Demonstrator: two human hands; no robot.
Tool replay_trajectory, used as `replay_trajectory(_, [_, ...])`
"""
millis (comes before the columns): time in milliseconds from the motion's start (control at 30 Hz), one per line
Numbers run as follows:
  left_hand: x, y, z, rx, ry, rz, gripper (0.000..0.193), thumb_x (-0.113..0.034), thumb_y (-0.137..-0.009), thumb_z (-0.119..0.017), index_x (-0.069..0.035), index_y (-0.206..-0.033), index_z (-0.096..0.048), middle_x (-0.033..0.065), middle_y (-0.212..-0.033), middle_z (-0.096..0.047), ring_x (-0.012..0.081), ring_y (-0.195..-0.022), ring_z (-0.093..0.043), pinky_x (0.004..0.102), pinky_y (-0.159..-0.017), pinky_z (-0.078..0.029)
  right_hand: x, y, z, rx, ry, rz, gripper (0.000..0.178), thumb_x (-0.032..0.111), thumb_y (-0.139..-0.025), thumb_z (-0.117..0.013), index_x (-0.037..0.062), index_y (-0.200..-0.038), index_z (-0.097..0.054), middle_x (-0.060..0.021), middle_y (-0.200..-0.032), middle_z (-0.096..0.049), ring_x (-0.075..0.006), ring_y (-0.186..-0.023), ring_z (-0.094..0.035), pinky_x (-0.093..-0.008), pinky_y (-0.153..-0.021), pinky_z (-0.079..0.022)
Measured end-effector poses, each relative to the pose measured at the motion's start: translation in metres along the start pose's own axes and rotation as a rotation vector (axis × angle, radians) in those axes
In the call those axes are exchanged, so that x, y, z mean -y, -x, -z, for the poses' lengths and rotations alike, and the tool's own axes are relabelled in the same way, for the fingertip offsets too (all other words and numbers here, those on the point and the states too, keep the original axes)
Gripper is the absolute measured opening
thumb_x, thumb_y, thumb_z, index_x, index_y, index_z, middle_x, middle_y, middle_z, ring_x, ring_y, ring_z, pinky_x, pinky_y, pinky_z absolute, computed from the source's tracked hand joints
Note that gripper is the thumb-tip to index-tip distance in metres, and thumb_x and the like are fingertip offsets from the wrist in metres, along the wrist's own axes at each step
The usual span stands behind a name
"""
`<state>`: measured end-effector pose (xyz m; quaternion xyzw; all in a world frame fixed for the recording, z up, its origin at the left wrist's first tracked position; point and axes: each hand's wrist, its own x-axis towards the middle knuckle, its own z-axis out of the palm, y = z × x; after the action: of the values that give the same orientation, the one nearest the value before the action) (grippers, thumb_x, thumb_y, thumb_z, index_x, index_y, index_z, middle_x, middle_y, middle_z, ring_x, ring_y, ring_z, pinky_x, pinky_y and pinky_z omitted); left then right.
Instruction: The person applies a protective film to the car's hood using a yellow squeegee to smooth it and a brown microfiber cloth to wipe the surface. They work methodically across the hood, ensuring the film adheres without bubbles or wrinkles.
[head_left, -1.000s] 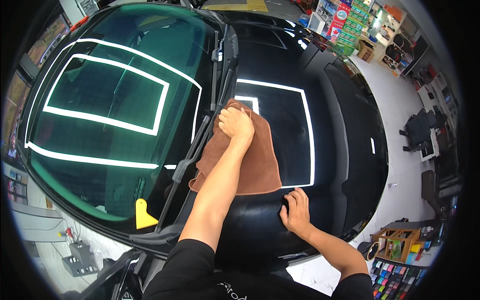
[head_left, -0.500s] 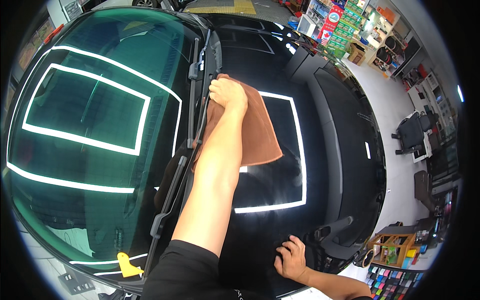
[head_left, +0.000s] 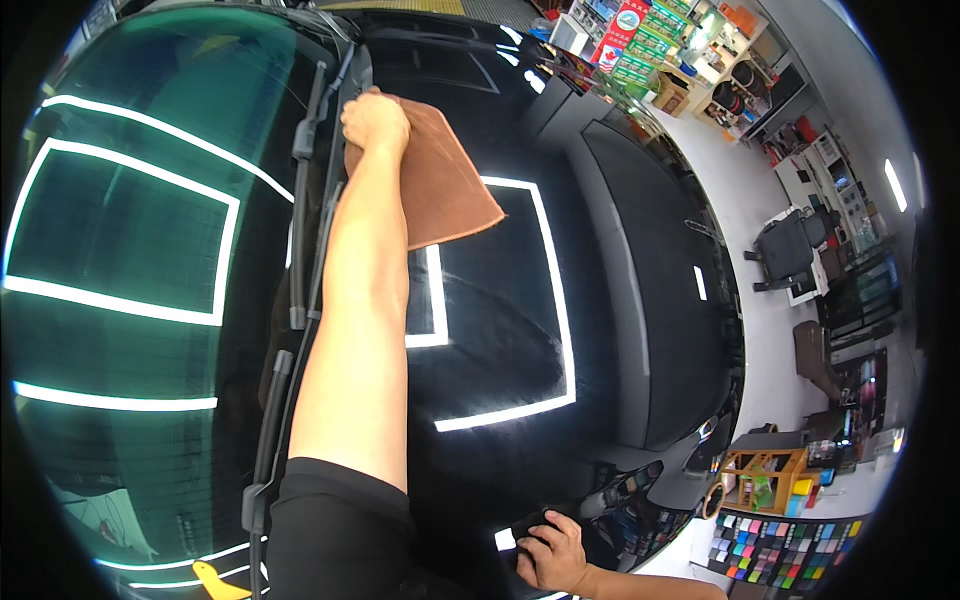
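Note:
A brown microfiber towel (head_left: 440,175) lies spread on the glossy black car hood (head_left: 490,385). My left hand (head_left: 376,122) is closed on the towel's upper left part, pressing it to the hood beside the base of the windshield. From under my hand the towel fans out to the right, its lower edge loose. At the bottom right, my right hand (head_left: 552,552) rests on the hood near the headlight side, fingers apart and slightly bent, with nothing in it. Faint hazy streaks show on the hood below the towel.
Left of my arm are the black wiper arms (head_left: 300,210) and the green-tinted windshield (head_left: 130,350). A yellow squeegee (head_left: 217,583) sits at the windshield's near edge. Beyond the car stand an office chair (head_left: 785,250), a wooden rack (head_left: 765,478) and stocked shelves (head_left: 650,50).
My left hand has pushed the towel farther away along the hood, beside the windshield base. The view has shifted, so the car sits farther left. My right hand still rests on the hood.

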<state>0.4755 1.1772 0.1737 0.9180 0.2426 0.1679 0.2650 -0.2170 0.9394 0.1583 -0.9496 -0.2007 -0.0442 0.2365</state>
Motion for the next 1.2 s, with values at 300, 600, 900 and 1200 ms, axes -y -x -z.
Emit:
replay_trajectory(300, [0.058, 0.09, 0.043, -0.21, -0.318, -0.374, 0.026, -0.024, -0.102, -0.064, -0.005, -0.11, -0.081, 0.0122, -0.114, -0.074, 0.0311, -0.108, -0.072, 0.0433, -0.094, -0.057, 0.006, -0.012, 0.02, -0.045, 0.017, 0.042, 0.039, 0.014, -0.08, -0.08, 0.0059, -0.117, -0.07, -0.017, -0.129, -0.059, -0.0466, -0.136, -0.052, -0.0596, -0.111, -0.047])
replay_trajectory(600, [0.07, 0.12, 0.048, -0.337, -0.19, -0.466, 0.017, -0.016, -0.098, -0.067, -0.004, -0.097, -0.079, 0.0127, -0.109, -0.068, 0.0321, -0.109, -0.066, 0.0435, -0.095, -0.053, 0.012, -0.009, 0.022, -0.042, 0.016, 0.03, 0.037, 0.014, -0.083, -0.079, 0.0043, -0.117, -0.069, -0.0184, -0.13, -0.058, -0.0473, -0.138, -0.05, -0.0593, -0.113, -0.046])
replay_trajectory(900, [0.04, 0.041, 0.022, -0.117, -0.136, -0.305, 0.029, -0.023, -0.105, -0.063, -0.002, -0.112, -0.082, 0.0166, -0.128, -0.07, 0.0342, -0.123, -0.065, 0.0477, -0.107, -0.049, 0.004, -0.002, 0.011, -0.014, 0.027, 0.029, 0.039, 0.016, -0.079, -0.081, 0.0084, -0.115, -0.07, -0.0154, -0.125, -0.061, -0.0466, -0.134, -0.054, -0.0595, -0.109, -0.048])
replay_trajectory(1200, [0.057, 0.067, 0.043, -0.147, -0.321, -0.456, 0.029, -0.025, -0.104, -0.062, -0.008, -0.117, -0.082, 0.0105, -0.122, -0.073, 0.0304, -0.122, -0.061, 0.0461, -0.103, -0.044, 0.008, -0.01, 0.016, -0.015, 0.024, 0.019, 0.038, 0.014, -0.081, -0.079, 0.006, -0.116, -0.069, -0.0179, -0.127, -0.059, -0.0483, -0.135, -0.052, -0.0614, -0.11, -0.047])
